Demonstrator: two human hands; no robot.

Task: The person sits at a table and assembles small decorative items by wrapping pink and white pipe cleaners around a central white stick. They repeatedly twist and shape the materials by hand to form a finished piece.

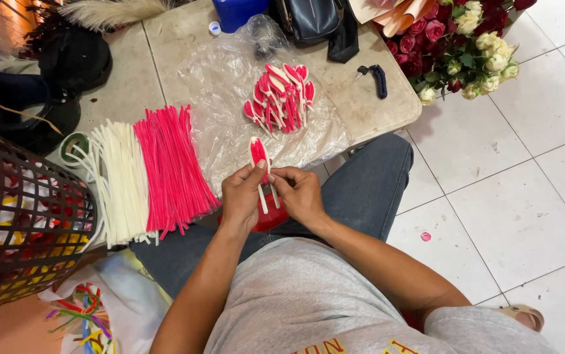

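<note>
my left hand (pixel 243 195) and my right hand (pixel 300 193) meet just above my lap, and between them i hold one small petal-shaped loop of pink and white fuzzy wire (pixel 259 156), its rounded tip pointing up and away from me. my left thumb and fingers are pinched together on its lower part, and my right fingertips are closed on the two white stem ends that hang down from it. under my hands a red round thing (pixel 273 216) rests on my jeans (mostly hidden, so i cannot tell what it is). on the low stone table (pixel 164 33) in front of my knees lies a crinkled clear plastic sheet (pixel 223 98) with a pile of finished pink and white wire petals (pixel 280 98) on it. to the left of that sit a bundle of straight pink fuzzy wires (pixel 171 170) and, touching it, a bundle of straight white fuzzy wires (pixel 121 180)
</note>
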